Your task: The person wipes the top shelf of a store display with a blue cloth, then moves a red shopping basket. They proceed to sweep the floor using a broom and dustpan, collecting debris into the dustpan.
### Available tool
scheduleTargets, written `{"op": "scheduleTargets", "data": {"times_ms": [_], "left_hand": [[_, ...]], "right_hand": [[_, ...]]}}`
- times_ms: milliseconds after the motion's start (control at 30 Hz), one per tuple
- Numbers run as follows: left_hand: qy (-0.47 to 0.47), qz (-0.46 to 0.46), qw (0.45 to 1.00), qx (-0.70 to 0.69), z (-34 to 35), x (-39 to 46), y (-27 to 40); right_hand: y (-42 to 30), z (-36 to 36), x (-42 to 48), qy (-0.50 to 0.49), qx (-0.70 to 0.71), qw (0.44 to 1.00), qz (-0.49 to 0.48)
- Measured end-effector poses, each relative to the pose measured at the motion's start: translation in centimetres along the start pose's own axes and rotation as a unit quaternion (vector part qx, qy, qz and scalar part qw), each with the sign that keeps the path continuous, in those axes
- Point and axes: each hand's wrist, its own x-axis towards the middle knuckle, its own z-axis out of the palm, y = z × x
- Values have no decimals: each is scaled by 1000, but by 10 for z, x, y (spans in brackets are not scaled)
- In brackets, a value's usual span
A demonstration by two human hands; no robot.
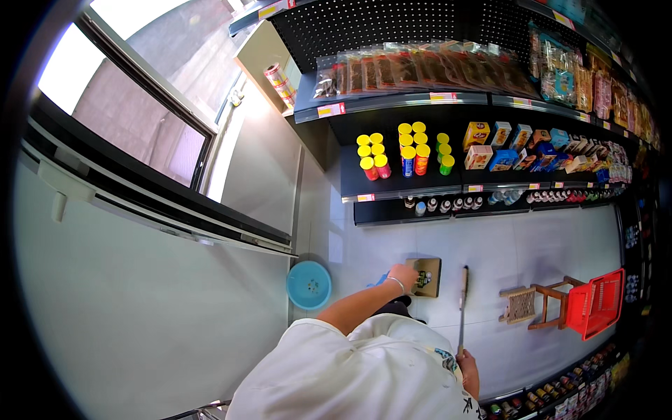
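My left hand, with a bracelet at the wrist, is at the left side of a shallow open cardboard box. Its fingers are bent and partly hidden, so what it grips cannot be told. A dark and green printed item shows in the box. A piece of blue material shows just left of that hand. My right hand is closed on the lower end of a long thin rod with a thicker dark and light section at its far end.
A light blue basin with small bits inside sits on the floor by the wall, left of me. To the right are a wooden stool with a woven seat and a red plastic basket. Stocked black shelves stand ahead; a sliding window is upper left.
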Motion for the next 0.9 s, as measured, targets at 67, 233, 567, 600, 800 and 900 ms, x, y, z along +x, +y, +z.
{"op": "scheduleTargets", "data": {"times_ms": [67, 233, 567, 600, 800, 900], "left_hand": [[4, 20, 1000, -5, 1, 12, 2], [8, 41, 999, 9, -12, 25, 16], [-12, 29, 999, -36, -4, 39, 4], [-11, 29, 999, -36, 6, 50, 7], [0, 101, 995, 17, 5, 44, 1], [-33, 93, 993, 60, 5, 42, 5]], "right_hand": [[-4, 18, -8, -5, -62, 998, -20], [-14, 24, -30, -48, 53, 997, 27], [-2, 7, -78, -54, 380, 921, 59], [6, 6, -73, -43, 337, 940, 37], [25, 50, -33, 25, 328, 944, -33], [2, 61, -37, 94, 174, 979, 46]]}}
